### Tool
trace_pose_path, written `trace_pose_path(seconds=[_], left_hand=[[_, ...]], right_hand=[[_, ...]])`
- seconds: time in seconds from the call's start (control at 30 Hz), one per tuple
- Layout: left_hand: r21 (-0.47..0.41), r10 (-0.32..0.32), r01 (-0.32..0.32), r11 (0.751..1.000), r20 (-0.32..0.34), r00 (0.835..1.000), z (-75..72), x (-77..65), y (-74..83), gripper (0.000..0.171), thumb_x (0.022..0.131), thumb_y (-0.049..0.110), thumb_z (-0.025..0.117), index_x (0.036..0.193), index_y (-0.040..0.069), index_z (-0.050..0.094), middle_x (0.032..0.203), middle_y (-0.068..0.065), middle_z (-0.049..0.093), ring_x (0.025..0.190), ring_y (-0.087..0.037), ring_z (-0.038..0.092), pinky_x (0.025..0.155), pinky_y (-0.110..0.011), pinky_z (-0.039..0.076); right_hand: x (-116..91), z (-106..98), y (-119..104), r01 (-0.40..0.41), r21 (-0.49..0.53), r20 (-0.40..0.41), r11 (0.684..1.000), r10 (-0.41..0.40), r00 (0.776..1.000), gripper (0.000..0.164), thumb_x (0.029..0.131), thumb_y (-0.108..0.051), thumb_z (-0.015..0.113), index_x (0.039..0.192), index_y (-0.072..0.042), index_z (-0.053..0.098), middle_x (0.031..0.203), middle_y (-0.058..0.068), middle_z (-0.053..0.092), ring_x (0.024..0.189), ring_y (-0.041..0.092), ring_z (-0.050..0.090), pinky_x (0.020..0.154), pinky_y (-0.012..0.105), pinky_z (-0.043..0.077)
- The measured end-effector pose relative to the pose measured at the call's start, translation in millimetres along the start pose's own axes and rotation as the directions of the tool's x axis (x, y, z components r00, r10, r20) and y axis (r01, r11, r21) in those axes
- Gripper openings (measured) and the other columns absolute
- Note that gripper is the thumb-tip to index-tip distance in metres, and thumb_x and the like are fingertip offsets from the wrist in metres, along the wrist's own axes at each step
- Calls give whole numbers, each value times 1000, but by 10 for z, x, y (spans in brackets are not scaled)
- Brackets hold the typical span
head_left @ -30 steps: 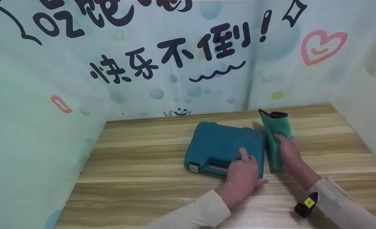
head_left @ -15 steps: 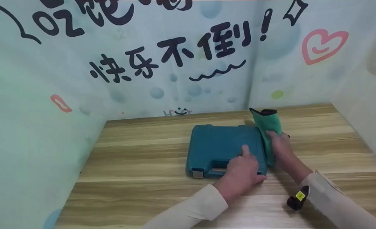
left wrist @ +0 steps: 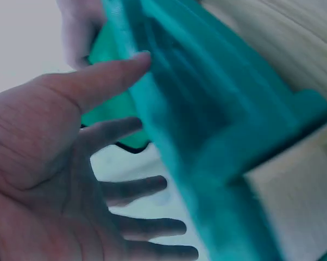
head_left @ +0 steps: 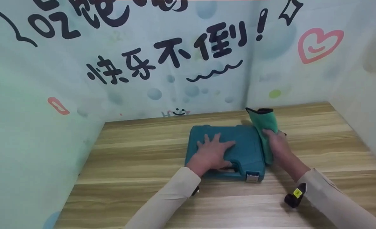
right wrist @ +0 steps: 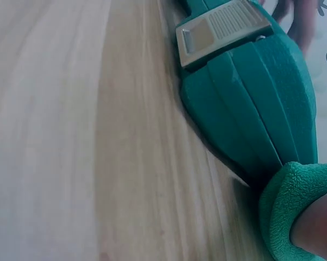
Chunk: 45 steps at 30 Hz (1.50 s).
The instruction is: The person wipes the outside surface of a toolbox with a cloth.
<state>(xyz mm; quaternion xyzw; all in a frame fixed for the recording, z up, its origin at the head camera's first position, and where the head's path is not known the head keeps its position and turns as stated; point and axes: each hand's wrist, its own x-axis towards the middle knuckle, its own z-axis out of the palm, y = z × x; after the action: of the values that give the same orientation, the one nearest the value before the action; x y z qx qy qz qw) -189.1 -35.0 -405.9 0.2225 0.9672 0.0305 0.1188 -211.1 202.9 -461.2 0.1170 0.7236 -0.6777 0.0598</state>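
Right of frame centre, the right hand (head_left: 279, 147) grips the cloth (head_left: 265, 121) lengthwise along the right edge of the case (head_left: 246, 151). The left hand (head_left: 211, 154), fingers spread, extends over the case.

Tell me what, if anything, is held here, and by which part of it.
The right grip holds the green cloth near its middle. The left grip, spread over the case, holds nothing.
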Motion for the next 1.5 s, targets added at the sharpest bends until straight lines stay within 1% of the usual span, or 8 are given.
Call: trace_pose_path(seconds=[0.07, 0.3, 0.47, 0.6, 0.77, 0.97, 1.2, 1.5], left_hand=[[3, 2, -2, 1000, 18, 1000, 35, 23, -22, 73, 95, 47, 71, 158, 40, 36, 164, -15, 24, 144, -55, 20, 105, -72, 28], [150, 17, -16, 989, -3, 1000, 125, 42, 27, 76, 96, 57, 64, 161, 43, 26, 164, -18, 26, 140, -56, 30, 98, -70, 38], [213, 8, -9, 977, 6, 1000, 135, 47, 68, 78, 95, 61, 60, 161, 44, 22, 164, -17, 26, 138, -54, 34, 96, -67, 42], [226, 16, -17, 974, 5, 1000, 119, 62, 75, 79, 95, 61, 60, 162, 43, 22, 163, -18, 27, 138, -53, 36, 95, -65, 43], [215, 21, -20, 976, -5, 1000, 106, 76, 66, 79, 95, 60, 62, 162, 41, 25, 162, -19, 30, 137, -52, 38, 95, -63, 45], [204, 16, -13, 979, -16, 1000, 128, 74, 53, 78, 95, 61, 61, 161, 41, 26, 160, -19, 32, 135, -52, 41, 94, -61, 46], [200, 11, -8, 980, -16, 1000, 141, 76, 49, 76, 96, 58, 62, 161, 42, 25, 160, -20, 32, 136, -52, 40, 95, -61, 46], [166, 12, -10, 986, -12, 1000, 146, 87, 37, 77, 96, 58, 62, 161, 42, 25, 161, -21, 30, 136, -53, 38, 96, -63, 44]], right_hand=[[24, 16, -12, -1, -7, 9, 1000, 1, 1000, 61, 107, -41, 44, 147, 2, 27, 132, 17, 36, 124, 34, 36, 106, 53, 28], [130, 77, -12, 23, -12, -13, 1000, -23, 1000, 56, 107, -38, 43, 143, 3, 32, 127, 17, 39, 119, 33, 39, 102, 50, 30], [127, 102, 23, 44, -43, 11, 998, -43, 999, 60, 108, -40, 41, 147, 4, 28, 131, 18, 37, 125, 35, 37, 106, 53, 27], [97, 111, 33, 64, -18, 22, 998, -64, 998, 58, 108, -37, 42, 147, 4, 28, 132, 18, 37, 126, 35, 36, 108, 52, 25], [31, 117, 42, 42, 12, 29, 999, -42, 999, 62, 108, -38, 45, 150, 3, 25, 137, 18, 34, 130, 34, 33, 111, 52, 22], [-81, 141, 101, 49, 30, 31, 998, -50, 998, 55, 107, -34, 47, 144, 4, 31, 130, 17, 39, 120, 30, 37, 104, 45, 28], [-337, 168, 183, 32, 66, 21, 997, -33, 999, 55, 107, -31, 47, 145, 5, 29, 134, 20, 41, 121, 30, 39, 106, 45, 29], [-728, 243, 273, 7, 64, 8, 998, -7, 1000, 61, 109, -27, 45, 154, 4, 18, 146, 22, 31, 131, 36, 29, 113, 53, 19]])
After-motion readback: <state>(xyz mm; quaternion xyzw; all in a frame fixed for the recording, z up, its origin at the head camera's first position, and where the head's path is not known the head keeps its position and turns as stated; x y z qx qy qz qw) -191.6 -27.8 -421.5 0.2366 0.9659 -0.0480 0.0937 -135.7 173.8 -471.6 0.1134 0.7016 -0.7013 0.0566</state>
